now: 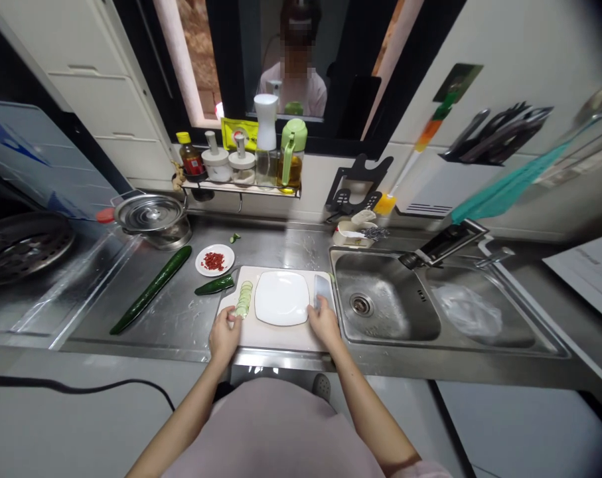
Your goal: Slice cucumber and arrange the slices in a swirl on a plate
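Right hand [325,324] rests half curled over the cutting board [275,337], with the white plate [282,297] at its left and the knife [322,286] just ahead, though what it grips I can't tell. Left hand [224,337], much the nearer to the cucumber slices [245,295], has thumb and fingertips almost together at their near end, the row running away from it; whether it pinches one is unclear. Ahead and slightly left of that hand, a dish [229,259] holds chopped red pieces [214,261].

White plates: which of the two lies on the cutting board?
The larger, squarish plate, between the left hand and right hand; the small round plate sits off the cutting board, holding red bits.
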The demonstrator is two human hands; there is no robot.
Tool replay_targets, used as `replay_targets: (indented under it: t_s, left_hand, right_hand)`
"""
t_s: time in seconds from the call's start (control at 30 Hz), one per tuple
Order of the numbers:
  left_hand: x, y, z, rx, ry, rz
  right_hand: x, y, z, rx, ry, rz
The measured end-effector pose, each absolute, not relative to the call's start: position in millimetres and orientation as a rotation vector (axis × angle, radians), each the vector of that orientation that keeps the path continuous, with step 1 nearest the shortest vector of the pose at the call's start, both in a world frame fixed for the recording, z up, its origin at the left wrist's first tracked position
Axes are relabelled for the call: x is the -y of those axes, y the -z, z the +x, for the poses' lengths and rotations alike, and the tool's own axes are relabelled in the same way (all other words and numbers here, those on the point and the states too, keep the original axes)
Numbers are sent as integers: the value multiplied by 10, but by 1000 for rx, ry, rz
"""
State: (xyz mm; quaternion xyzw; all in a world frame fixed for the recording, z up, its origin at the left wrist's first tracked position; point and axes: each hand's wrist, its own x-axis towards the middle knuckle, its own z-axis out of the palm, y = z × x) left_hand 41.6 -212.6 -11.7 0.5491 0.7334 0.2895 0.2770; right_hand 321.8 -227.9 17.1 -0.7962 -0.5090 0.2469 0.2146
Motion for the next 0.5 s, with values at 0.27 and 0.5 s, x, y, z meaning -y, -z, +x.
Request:
replay_targets:
  t_s: [0.27, 0.5]
  left_hand:
    - [2094, 39, 417, -2173, -443, 1553]
    - [2081, 89, 417, -2183, -405, 1581]
  right_hand:
    - [2329, -134, 3160, 1490, -721, -2088]
    - [2376, -151, 3084, 1486, -753, -2068]
